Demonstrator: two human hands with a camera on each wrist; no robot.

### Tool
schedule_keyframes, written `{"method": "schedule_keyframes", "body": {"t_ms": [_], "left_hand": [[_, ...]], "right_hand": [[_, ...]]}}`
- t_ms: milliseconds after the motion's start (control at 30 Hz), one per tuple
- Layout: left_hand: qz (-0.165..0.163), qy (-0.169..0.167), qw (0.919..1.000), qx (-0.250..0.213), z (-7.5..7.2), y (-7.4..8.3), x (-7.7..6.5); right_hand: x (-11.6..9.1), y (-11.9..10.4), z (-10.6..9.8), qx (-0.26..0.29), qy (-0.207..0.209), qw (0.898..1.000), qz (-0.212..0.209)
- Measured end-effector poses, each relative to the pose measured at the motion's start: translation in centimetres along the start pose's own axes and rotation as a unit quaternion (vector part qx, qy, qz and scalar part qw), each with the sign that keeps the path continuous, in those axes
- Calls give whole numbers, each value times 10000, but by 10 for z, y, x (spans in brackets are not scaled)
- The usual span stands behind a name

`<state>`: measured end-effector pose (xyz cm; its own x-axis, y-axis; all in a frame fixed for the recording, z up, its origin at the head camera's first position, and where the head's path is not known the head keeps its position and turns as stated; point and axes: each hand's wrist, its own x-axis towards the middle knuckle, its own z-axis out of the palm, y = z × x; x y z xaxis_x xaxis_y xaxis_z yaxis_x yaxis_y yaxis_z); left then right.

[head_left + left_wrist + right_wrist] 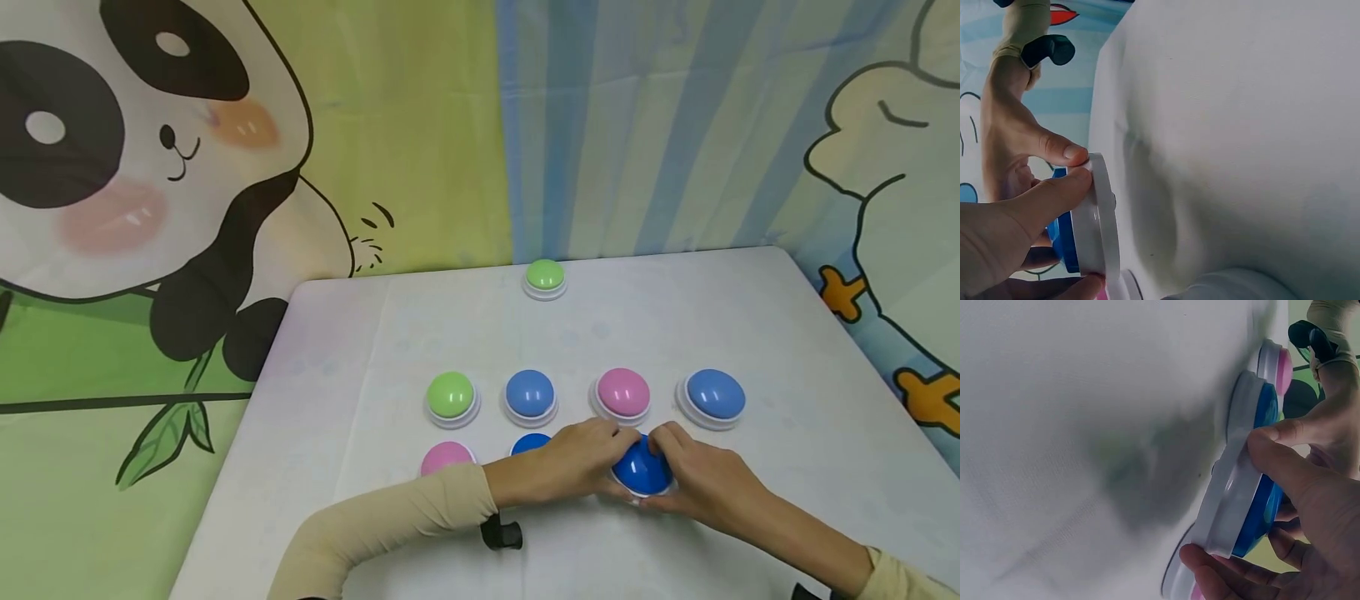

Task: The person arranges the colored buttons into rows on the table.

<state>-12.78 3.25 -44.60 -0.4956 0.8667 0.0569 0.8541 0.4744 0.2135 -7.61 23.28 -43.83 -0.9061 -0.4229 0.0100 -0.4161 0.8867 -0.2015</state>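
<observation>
Both hands grip a blue dome push button with a white round base, one on each side. My left hand holds its left side and my right hand its right. In the left wrist view the thumbs of both hands meet on the rim of the white base. The right wrist view shows this base tilted and apart from the tabletop, with a shadow beside it. Just behind the hands sits a pink button. Left of them, another blue button is partly hidden by the left hand.
On the white table, a back row holds a green button, a lighter blue button and another blue button. A pink button lies behind the left sleeve. One green button stands near the far edge.
</observation>
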Motion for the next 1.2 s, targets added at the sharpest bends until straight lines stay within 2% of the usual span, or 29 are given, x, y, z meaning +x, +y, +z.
{"method": "schedule_keyframes", "body": {"t_ms": [233,433,633,933,1200], "left_hand": [[-8,-48,10000,86,11,0,3],[-177,-108,9998,47,20,0,4],[-304,-1,9994,136,28,-1,4],[-390,27,9992,29,32,0,3],[-463,-32,9989,-13,31,1,2]], "right_hand": [[0,6,12,-98,-29,9999,-25],[0,8,19,-109,33,9999,-84],[-1,8,25,-202,132,9997,-21],[-8,10,35,-275,439,9986,137],[-14,14,46,-219,882,9959,25]]}}
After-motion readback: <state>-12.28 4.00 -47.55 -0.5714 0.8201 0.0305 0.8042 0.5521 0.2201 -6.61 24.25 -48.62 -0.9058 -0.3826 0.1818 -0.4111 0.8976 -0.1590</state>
